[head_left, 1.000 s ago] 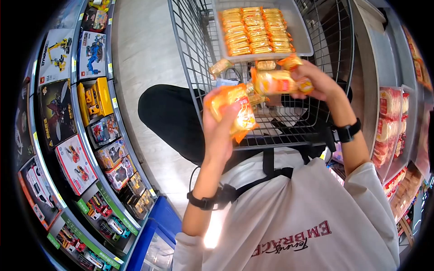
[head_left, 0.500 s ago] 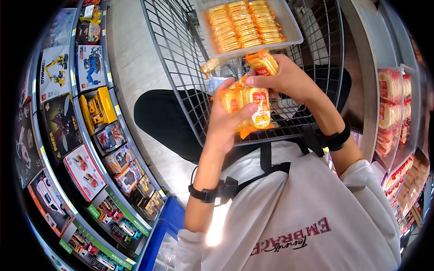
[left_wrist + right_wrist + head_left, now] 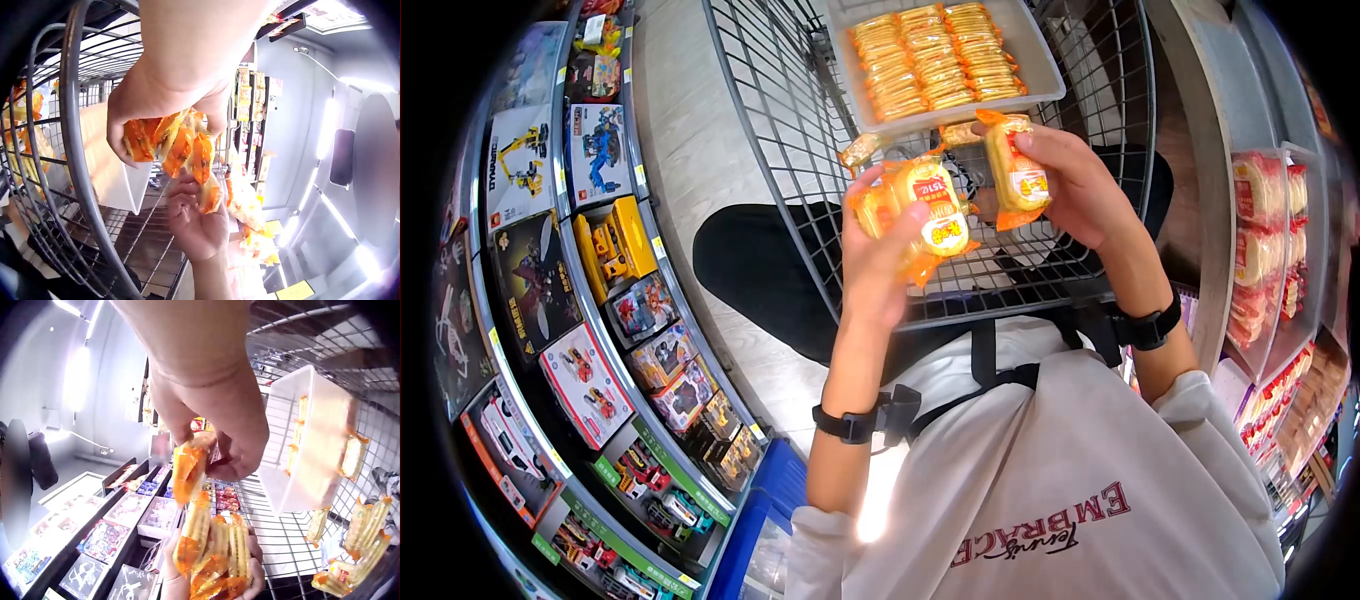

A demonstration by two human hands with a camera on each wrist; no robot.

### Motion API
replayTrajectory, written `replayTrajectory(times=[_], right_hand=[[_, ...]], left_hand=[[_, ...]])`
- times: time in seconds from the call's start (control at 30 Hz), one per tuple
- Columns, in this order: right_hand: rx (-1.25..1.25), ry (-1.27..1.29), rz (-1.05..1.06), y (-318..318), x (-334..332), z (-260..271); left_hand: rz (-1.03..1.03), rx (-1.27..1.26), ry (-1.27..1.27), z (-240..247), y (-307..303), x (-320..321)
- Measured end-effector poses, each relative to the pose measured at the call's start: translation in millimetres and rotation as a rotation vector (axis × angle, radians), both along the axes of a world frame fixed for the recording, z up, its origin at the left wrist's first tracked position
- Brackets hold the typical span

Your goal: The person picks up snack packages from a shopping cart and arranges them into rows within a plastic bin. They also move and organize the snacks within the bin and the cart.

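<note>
Over the wire cart [image 3: 800,150], my left hand [image 3: 880,240] grips a bunch of several orange snack packets [image 3: 925,205]. Just right of it, my right hand [image 3: 1045,180] pinches a single orange packet [image 3: 1017,175] held upright, a small gap away from the bunch. The left wrist view shows my left hand [image 3: 165,109] wrapped round the fanned packets [image 3: 181,144]. In the right wrist view, my right hand [image 3: 212,434] holds its packet [image 3: 187,469] above the bunch [image 3: 212,550].
A white tray [image 3: 1040,60] of orange packets in rows rests across the cart's top, and loose packets [image 3: 356,547] lie in the basket below. Shelves of boxed toys [image 3: 600,230] run along the left. Shelves of packaged snacks [image 3: 1265,250] stand on the right.
My hands came together over the cart and have drawn slightly apart again. The left hand's bunch has risen and the right hand now holds one packet upright beside it.
</note>
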State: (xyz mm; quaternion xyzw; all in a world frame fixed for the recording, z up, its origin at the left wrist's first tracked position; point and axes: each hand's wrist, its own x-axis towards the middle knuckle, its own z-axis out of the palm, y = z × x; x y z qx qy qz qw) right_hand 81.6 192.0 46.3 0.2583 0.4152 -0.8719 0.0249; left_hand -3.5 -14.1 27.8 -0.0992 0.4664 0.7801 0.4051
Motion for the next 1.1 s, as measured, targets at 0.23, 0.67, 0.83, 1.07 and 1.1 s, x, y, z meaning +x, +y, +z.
replayTrajectory(times=[0.23,0.67,0.83,1.07,1.1], right_hand=[[0.018,0.061,0.008,-42,-3,-6],[-0.471,0.139,0.004,-45,1,-27],[-0.331,0.074,0.051,-31,8,-30],[-0.370,0.011,0.021,-37,16,-34],[-0.398,0.027,0.057,-36,18,-37]], left_hand=[[0.023,-0.084,0.147,-2,12,9],[0.172,-0.130,0.448,-17,21,19],[0.138,-0.069,0.489,-12,19,12],[0.155,-0.173,0.556,-18,24,14],[0.154,-0.174,0.556,-21,23,14]])
